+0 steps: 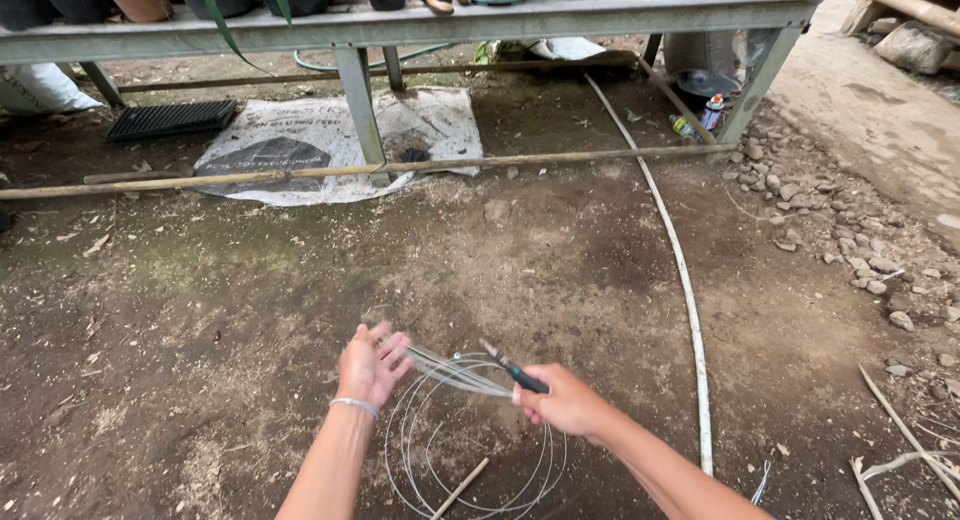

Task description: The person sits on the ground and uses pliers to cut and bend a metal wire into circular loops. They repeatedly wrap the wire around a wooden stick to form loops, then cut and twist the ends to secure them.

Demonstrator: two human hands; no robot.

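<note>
Two hands: both yours, over bare ground.
Left hand (372, 365): grasps wire (455, 375) strands.
Right hand (560, 400): clenched on pliers (512, 368), tip pointing left toward wire.
Coil (470, 450): below, between your hands.

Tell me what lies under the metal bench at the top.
Under the bench lie a printed sack, a black tray, a green hose, a dark bowl and a spray can. The bench top hides whatever sits further back.

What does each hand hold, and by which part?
Left hand: thin wire strands near their end. Right hand: pliers by the dark handles.
</note>
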